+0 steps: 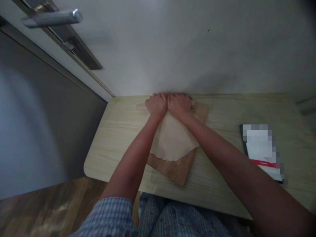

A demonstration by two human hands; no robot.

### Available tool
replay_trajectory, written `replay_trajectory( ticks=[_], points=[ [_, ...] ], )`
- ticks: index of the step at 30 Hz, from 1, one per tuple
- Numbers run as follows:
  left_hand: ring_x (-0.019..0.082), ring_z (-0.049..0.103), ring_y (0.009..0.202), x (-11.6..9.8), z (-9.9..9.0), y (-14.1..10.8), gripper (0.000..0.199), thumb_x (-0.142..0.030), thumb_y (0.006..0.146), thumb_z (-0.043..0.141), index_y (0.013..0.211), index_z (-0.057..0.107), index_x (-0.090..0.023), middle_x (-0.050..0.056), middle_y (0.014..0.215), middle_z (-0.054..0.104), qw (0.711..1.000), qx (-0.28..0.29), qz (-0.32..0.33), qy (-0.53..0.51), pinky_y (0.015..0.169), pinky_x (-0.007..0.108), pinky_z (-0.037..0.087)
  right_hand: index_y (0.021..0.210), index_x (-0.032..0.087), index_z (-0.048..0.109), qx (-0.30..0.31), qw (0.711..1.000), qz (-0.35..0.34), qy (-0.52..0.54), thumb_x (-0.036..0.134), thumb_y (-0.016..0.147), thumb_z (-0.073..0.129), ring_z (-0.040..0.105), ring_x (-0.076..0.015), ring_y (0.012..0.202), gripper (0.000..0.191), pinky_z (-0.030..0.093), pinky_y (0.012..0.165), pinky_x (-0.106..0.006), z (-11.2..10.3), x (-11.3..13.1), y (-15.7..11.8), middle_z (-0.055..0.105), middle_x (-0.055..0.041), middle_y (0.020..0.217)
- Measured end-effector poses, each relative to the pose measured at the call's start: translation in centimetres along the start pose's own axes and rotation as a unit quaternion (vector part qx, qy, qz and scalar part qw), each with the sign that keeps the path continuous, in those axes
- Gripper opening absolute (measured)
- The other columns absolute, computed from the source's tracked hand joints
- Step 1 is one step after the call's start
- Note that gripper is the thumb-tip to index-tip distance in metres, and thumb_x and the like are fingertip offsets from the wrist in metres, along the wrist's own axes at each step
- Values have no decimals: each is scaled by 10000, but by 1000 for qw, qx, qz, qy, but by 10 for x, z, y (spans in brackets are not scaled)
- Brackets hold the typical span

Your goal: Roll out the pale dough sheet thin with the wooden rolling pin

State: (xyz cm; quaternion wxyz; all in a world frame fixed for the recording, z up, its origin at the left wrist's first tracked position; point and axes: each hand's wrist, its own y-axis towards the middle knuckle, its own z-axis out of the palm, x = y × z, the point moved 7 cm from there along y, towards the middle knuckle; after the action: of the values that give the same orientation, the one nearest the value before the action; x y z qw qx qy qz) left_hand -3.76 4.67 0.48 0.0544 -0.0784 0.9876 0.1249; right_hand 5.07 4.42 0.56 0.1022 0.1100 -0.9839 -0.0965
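A flat, pale sheet of dough (172,141) with an uneven rounded edge lies over a brown wooden board (181,169). The board sits askew, one corner pointing toward me. At the far side of the dough, my left hand (157,104) and my right hand (179,103) are side by side and touching, with their fingers curled over and closed. They grip what looks like a rolling pin (141,107); its pale end juts out left of my left hand. The rest of it is hidden under my hands.
The light wood table (118,131) meets a pale door (172,46) just beyond my hands. A metal door handle (53,18) sticks out at upper left. To the right lies a dark-edged, flat item with a white and red face (261,149), partly blurred out.
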Motion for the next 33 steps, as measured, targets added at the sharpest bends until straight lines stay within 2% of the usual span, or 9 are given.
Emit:
replay_trajectory(
  ticks=[5,8,11,15,20,24,33],
  points=[
    [232,557,872,-1,-4,-18,484,-309,890,156,897,614,-153,118,893,637,999,5,37,21,788,394,337,956,125,607,-34,999,-21,3,286,875,225,499,-234,951,422,302,840,-394,-7,5,-16,607,-120,1017],
    [244,502,993,0,-8,-29,454,-312,889,175,912,605,-165,106,945,630,999,-8,49,15,837,401,316,952,115,607,-49,998,-33,13,301,882,223,466,-235,1000,432,245,896,-407,-9,9,-27,602,-125,1034],
    [246,399,1137,0,-11,-40,416,-299,888,187,1015,566,-185,84,1066,594,998,-24,57,4,904,411,279,956,113,603,-55,997,-41,24,300,885,227,456,-230,1009,425,239,901,-394,-8,12,-37,605,-126,1023],
    [242,336,1200,2,-15,-54,429,-289,888,173,1189,457,-178,67,1225,504,998,-35,56,0,962,431,232,986,127,592,-52,998,-32,21,299,889,220,467,-223,1007,421,232,917,-394,-5,13,-49,603,-109,1039],
    [236,299,1230,5,-17,-70,468,-316,892,137,1242,407,-161,73,1321,404,998,-20,65,13,1000,445,185,1141,134,518,-72,997,-39,5,286,897,203,430,-224,1092,427,213,944,-398,-9,17,-65,534,-105,1181],
    [236,319,1218,7,-18,-81,476,-349,891,139,1227,418,-159,85,1348,362,996,-11,82,25,1007,454,175,1205,122,465,-61,997,-57,-5,252,893,216,385,-220,1151,420,202,958,-392,-11,19,-77,485,-113,1243],
    [259,362,1173,11,-26,-105,489,-391,886,167,1202,425,-122,123,1262,455,992,-24,117,32,989,480,205,1214,115,454,-59,995,-83,-19,208,875,259,370,-221,1169,402,201,965,-392,-17,24,-100,469,-129,1257]
  ],
)
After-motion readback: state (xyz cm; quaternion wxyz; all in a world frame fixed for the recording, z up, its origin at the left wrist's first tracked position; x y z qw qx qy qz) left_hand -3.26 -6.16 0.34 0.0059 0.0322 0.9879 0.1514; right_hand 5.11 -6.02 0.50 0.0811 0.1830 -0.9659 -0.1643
